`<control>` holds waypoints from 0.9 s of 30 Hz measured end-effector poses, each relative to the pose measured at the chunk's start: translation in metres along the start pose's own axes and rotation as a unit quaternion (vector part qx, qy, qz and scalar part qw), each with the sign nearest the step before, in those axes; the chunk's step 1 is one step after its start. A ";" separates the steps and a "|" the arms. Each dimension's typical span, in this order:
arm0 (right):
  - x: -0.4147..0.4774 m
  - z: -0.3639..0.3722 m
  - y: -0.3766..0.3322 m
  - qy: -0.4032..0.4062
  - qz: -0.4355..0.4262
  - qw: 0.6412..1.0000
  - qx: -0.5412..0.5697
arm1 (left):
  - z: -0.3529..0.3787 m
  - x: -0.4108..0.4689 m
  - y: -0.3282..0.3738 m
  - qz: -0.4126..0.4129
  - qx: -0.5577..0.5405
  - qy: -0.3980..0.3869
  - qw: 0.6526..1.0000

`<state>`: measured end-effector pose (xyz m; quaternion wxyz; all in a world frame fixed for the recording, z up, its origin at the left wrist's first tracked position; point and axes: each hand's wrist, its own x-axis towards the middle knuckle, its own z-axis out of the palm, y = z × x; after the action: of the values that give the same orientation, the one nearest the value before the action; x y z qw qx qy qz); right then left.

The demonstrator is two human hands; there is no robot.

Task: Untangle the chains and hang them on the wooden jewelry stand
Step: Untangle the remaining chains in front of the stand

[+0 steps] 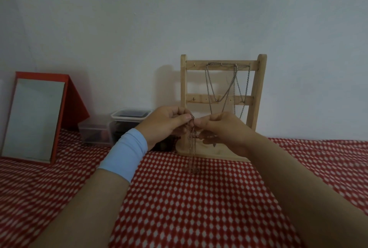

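My two forearms reach out over the red-and-white patterned cloth (199,208) that covers the surface, and a pale blue wristband (127,154) wraps my left wrist. Further out, my hands meet in front of the stand's base. My left hand (165,122) has its thumb and forefinger pinched on the top of the tangled chain (191,148), and the other fingers are curled in behind. My right hand (221,128) pinches the same chain just beside that spot, thumb tip nearly touching my left thumb, and its lower fingers curl round a strand further down. From the two pinches the chain hangs straight down in several loose strands, and its blurred bottom end reaches the cloth.

Right behind my hands stands the wooden jewelry stand (256,88), upright on its flat base, with two posts and two crossbars. Several hung chains (235,75) drape from the small hooks on the top bar, looping down past the lower bar.

To the left, against the wall, sit a clear lidded plastic container (129,117) with dark contents and a lower clear box (93,132) beside it. Furthest left, a red-framed mirror (33,118) leans back, propped on its own stand.
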<state>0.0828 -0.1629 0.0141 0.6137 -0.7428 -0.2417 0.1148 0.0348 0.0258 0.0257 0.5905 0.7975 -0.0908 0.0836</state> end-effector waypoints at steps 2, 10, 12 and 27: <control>0.000 -0.002 0.001 -0.017 0.010 1.000 0.001 | 0.001 0.000 0.000 0.000 -0.006 -0.006 1.000; 0.000 0.001 0.004 -0.057 -0.021 0.998 -0.004 | 0.003 0.004 -0.001 -0.002 -0.051 -0.008 0.999; -0.002 0.003 0.001 -0.081 -0.022 0.996 0.008 | 0.001 0.006 -0.001 0.004 -0.007 0.033 0.999; -0.007 0.000 -0.008 0.044 -0.025 0.999 0.017 | 0.005 -0.001 0.006 0.028 0.163 0.022 0.986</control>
<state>0.0749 -0.1648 0.0210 0.6389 -0.7303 -0.2313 0.0706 0.0325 0.0194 0.0291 0.4517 0.8783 -0.0856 0.1313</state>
